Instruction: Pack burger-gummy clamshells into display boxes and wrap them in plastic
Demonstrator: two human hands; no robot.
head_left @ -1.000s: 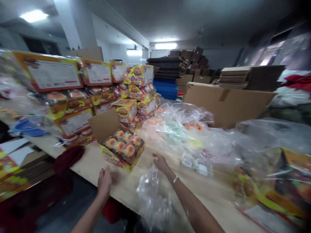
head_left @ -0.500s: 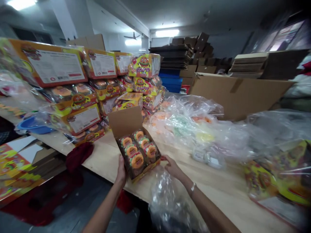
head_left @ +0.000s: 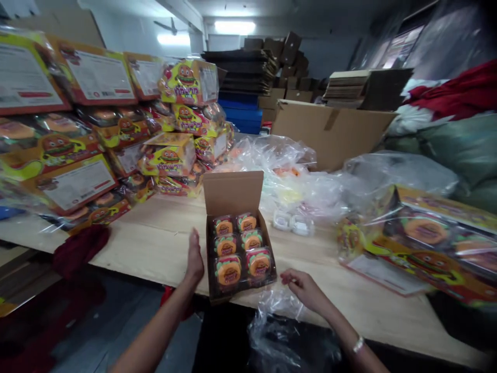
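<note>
An open cardboard box (head_left: 233,194) stands at the table's front edge with its lid flap raised at the back. Inside sit several burger-shaped candies (head_left: 228,270) in clear plastic packs, in two columns. My left hand (head_left: 194,259) is held upright just left of the box, fingers stretched out, holding nothing; whether it touches the wall I cannot tell. Off the box's front right corner, my right hand (head_left: 305,290) is loosely bent with nothing visible in it. Below it a clear plastic bag (head_left: 272,321) hangs over the table edge.
Filled burger-candy boxes (head_left: 99,75) are stacked at the left. More wrapped boxes (head_left: 423,243) lie at the right. Clear plastic bags (head_left: 295,181) and two small clear packs (head_left: 293,223) lie behind the box. A large carton (head_left: 334,134) stands at the back. Dark red cloth (head_left: 83,248) hangs at the left edge.
The view has swung right. The box has turned to sit squarer in front of me. My right hand has let go of its corner and moved away; my left hand's fingers now stand upright beside it.
</note>
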